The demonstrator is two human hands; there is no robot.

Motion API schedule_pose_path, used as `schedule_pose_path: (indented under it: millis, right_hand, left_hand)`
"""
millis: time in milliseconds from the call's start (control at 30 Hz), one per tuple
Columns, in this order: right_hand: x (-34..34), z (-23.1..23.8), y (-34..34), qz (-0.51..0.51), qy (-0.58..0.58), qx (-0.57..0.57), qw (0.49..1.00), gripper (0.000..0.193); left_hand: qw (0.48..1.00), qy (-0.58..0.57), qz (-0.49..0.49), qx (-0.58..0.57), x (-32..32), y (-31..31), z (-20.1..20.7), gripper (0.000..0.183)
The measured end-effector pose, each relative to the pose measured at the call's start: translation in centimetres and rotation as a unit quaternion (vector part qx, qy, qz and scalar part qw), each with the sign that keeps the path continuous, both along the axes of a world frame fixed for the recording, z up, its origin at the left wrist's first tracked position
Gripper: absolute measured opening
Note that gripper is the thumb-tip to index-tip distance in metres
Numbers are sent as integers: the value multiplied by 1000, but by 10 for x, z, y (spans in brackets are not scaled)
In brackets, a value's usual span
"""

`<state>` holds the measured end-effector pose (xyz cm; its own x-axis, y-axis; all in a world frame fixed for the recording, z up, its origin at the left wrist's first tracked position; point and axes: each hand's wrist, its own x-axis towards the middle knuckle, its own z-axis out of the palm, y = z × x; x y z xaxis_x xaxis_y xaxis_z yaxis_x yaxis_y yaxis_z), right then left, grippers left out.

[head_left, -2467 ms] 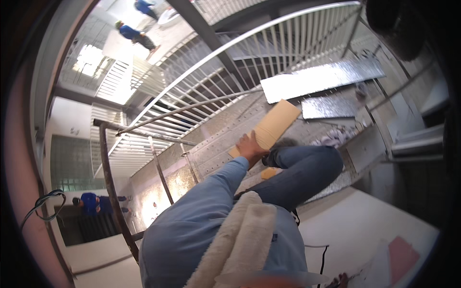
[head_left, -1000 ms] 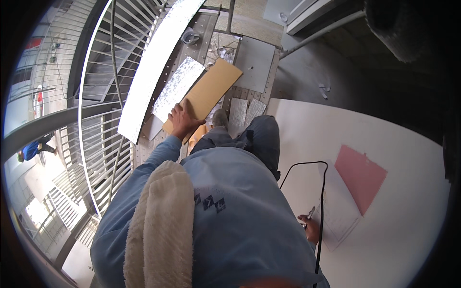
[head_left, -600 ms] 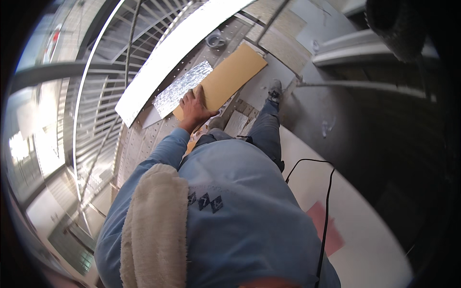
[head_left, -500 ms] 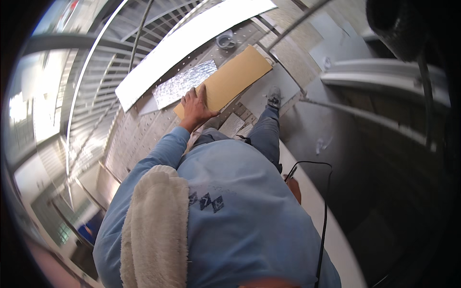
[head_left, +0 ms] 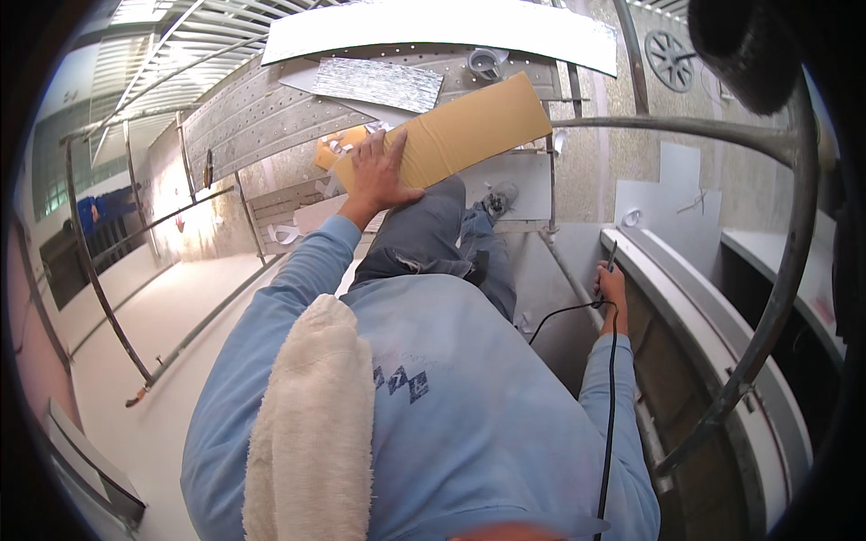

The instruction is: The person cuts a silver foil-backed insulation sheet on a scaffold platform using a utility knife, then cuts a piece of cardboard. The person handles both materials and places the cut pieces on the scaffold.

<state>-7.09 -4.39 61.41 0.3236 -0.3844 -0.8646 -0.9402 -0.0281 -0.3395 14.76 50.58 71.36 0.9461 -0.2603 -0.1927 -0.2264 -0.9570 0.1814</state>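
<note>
My left hand [head_left: 377,176] lies with spread fingers on the near-left end of a long tan panel [head_left: 474,126], its thumb stretched out at the near edge. The panel slants up to the right, its near edge by my raised thigh. Out to the right, low beside a pale ledge, my right hand [head_left: 611,287] is closed around a slim dark pen-like tool [head_left: 612,254], whose exact kind I cannot make out. Beyond the panel, a silvery foil-faced strip [head_left: 379,83] rests on a perforated metal platform [head_left: 244,90].
A bright white long sheet [head_left: 442,32] and a grey cup-like container [head_left: 484,63] sit on the platform's far part. Scaffold pipes [head_left: 686,123] stand around me. White-and-grey framed ledges [head_left: 695,325] run along the right. A black cable [head_left: 612,388] hangs across my right side.
The whole view has turned. My right hand, mostly hidden beside my body before, is now stretched out to the right with the slim tool. My left hand remains on the tan panel.
</note>
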Motion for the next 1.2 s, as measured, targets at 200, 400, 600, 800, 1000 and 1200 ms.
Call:
schedule_pose_path:
  millis: [200, 400, 600, 800, 1000, 1200]
  right_hand:
    - [86, -23, 35, 49, -14, 43, 998, 28]
    - [146, 8, 106, 188, -18, 79, 979, 31]
    - [204, 2, 132, 295, 23, 84, 951, 29]
    - [252, -66, 118, 438, -32, 20, 898, 35]
    - [242, -86, 109, 543, -54, 43, 837, 30]
    - [149, -64, 115, 698, 51, 147, 699, 37]
  left_hand:
    - [998, -4, 60, -10, -14, 0, -12, 122]
    - [984, 86, 153, 27, -45, 3, -56, 123]
    - [949, 178, 259, 21, -100, 5, -62, 127]
    - [881, 217, 419, 27, -164, -21, -57, 126]
    - [784, 210, 585, 4, -245, -68, -52, 126]
    - [680, 225, 698, 18, -310, -101, -38, 129]
